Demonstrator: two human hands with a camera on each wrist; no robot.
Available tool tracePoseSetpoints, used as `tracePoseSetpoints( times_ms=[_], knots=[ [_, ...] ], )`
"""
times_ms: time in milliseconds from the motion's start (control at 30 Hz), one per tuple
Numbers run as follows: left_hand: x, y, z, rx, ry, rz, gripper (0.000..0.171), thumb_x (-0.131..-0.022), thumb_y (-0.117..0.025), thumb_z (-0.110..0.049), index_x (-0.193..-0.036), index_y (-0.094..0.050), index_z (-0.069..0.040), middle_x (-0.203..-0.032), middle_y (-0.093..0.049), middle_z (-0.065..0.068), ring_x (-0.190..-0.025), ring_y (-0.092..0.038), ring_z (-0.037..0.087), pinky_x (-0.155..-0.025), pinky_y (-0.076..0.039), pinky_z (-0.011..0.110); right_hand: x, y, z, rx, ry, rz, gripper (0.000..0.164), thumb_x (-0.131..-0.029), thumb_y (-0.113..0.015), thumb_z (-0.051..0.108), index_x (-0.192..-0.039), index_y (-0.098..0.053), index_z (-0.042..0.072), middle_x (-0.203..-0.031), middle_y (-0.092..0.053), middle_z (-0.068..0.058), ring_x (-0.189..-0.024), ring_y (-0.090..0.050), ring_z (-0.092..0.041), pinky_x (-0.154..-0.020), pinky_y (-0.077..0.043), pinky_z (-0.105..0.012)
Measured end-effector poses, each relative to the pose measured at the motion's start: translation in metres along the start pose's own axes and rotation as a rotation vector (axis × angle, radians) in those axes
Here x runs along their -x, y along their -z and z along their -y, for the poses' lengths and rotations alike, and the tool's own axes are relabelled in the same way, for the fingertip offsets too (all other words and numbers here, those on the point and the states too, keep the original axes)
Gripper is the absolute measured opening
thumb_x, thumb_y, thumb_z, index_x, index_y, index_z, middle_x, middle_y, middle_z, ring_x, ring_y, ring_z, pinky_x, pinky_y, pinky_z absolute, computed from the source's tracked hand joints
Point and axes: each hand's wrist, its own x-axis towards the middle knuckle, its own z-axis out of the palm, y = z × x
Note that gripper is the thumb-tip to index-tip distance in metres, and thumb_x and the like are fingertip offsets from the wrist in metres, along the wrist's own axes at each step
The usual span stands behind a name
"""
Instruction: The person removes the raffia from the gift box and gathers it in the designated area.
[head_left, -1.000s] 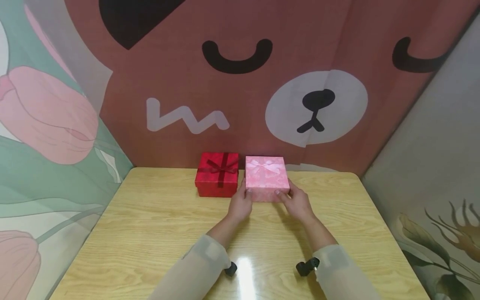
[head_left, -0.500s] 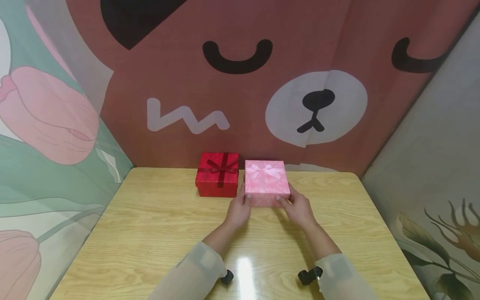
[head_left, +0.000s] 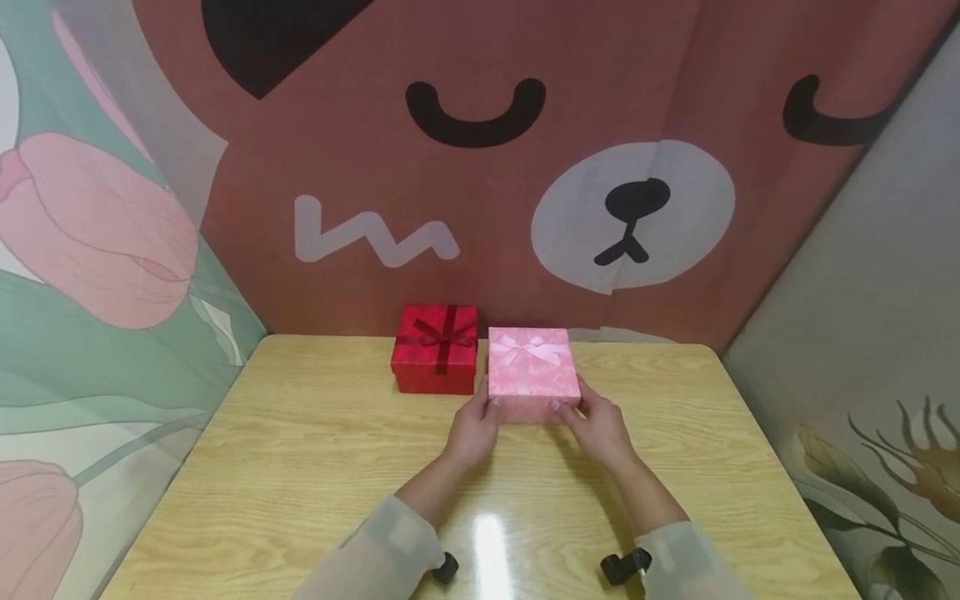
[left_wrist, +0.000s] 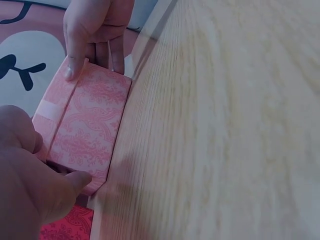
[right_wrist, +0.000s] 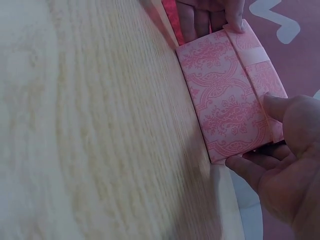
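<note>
A square pink gift box with a pale pink ribbon bow on its lid is between my two hands in the head view. My left hand holds its left side, thumb at the front corner. The opposite side is gripped by my right hand, its thumb on the front face. In the left wrist view, the left hand's index finger lies low along the box, close to the tabletop. The right wrist view shows the right thumb pressing the lid's rim, fingers reaching behind the patterned box.
A red gift box with a dark red ribbon stands just left of the pink one, close beside my left hand. Both are on a wood-grain table. A brown bear-print backdrop hangs along the table's far edge.
Both hands have drawn the pink gift box a short way toward me, away from the backdrop. The red gift box has stayed in place.
</note>
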Motion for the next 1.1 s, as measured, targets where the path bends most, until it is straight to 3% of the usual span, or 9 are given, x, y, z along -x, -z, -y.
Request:
tracePoseSetpoints(
  times_ms=[300, 733, 900, 1100],
  knots=[
    [0.012, 0.005, 0.003, -0.005, -0.032, -0.010, 0.054, -0.108, -0.053, -0.019, -0.158, -0.038, -0.004, -0.157, -0.046, 0.013, -0.143, -0.046, 0.032, -0.119, -0.038, 0.048, 0.013, -0.001, 0.003, -0.018, 0.011, 0.001, 0.075, -0.097, -0.074, 0.043, -0.157, -0.045, 0.009, -0.132, -0.067, -0.021, -0.123, -0.064, -0.037, -0.102, -0.054, -0.048],
    [0.031, 0.011, 0.004, 0.035, -0.022, 0.013, 0.056, -0.108, -0.054, -0.019, -0.160, -0.036, -0.006, -0.153, -0.050, 0.014, -0.142, -0.047, 0.030, -0.118, -0.039, 0.045, 0.030, -0.005, 0.006, -0.031, 0.008, -0.003, 0.078, -0.096, -0.075, 0.044, -0.157, -0.044, 0.007, -0.134, -0.066, -0.019, -0.124, -0.064, -0.035, -0.101, -0.055, -0.047],
    [0.039, 0.015, 0.003, 0.044, 0.004, 0.042, 0.057, -0.109, -0.054, -0.021, -0.160, -0.035, -0.007, -0.155, -0.047, 0.012, -0.144, -0.044, 0.029, -0.118, -0.038, 0.046, 0.039, -0.006, 0.008, -0.022, -0.001, -0.007, 0.078, -0.096, -0.074, 0.045, -0.158, -0.043, 0.009, -0.135, -0.065, -0.018, -0.125, -0.063, -0.034, -0.102, -0.054, -0.047],
    [0.049, 0.021, 0.003, 0.040, 0.053, 0.079, 0.058, -0.109, -0.055, -0.027, -0.162, -0.034, -0.016, -0.158, -0.045, 0.003, -0.146, -0.042, 0.023, -0.118, -0.039, 0.044, 0.051, -0.008, 0.012, -0.039, -0.003, -0.016, 0.076, -0.096, -0.075, 0.043, -0.157, -0.045, 0.009, -0.136, -0.064, -0.018, -0.124, -0.063, -0.032, -0.099, -0.056, -0.044]
  ],
)
